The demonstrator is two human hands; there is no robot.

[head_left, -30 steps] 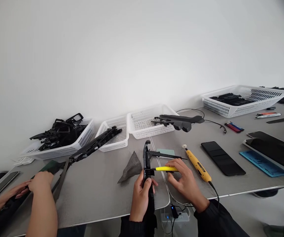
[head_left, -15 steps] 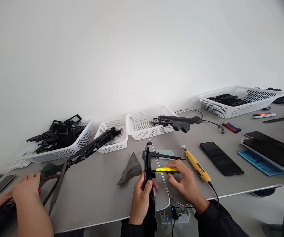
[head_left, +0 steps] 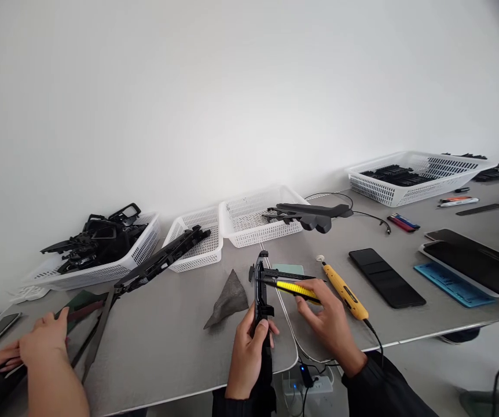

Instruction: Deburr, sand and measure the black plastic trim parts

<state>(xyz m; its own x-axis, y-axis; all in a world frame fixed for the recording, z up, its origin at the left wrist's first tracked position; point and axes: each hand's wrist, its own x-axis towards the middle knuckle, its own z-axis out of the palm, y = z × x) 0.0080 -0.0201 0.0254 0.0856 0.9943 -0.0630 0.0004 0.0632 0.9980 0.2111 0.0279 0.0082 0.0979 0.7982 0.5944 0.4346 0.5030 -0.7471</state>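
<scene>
My left hand (head_left: 246, 356) is closed around a long black plastic part (head_left: 263, 313), which stands nearly upright over the table's front edge. My right hand (head_left: 325, 313) grips a utility knife (head_left: 297, 289) with a ribbed yellow-and-black handle. Its dark tip points left and meets the upper half of the part; whether it touches cannot be told. Behind the part, a dark caliper (head_left: 290, 274) lies by a pale green pad (head_left: 288, 269). A crumpled grey abrasive sheet (head_left: 230, 301) rests left of my left hand. To the right of my right hand lies a yellow corded tool (head_left: 345, 291).
White baskets (head_left: 197, 262) line the wall, some with black parts (head_left: 102, 234). A grey-black moulded piece (head_left: 312, 214) overhangs one. A phone (head_left: 386, 278) and a blue tray (head_left: 453, 285) lie right. At left, a co-worker's hands (head_left: 45, 341) handle another black part beside a long strip (head_left: 160, 258).
The knife has moved up along the black part and now tilts, its tip higher than its handle end. My left hand keeps its hold. The co-worker's hands have shifted slightly.
</scene>
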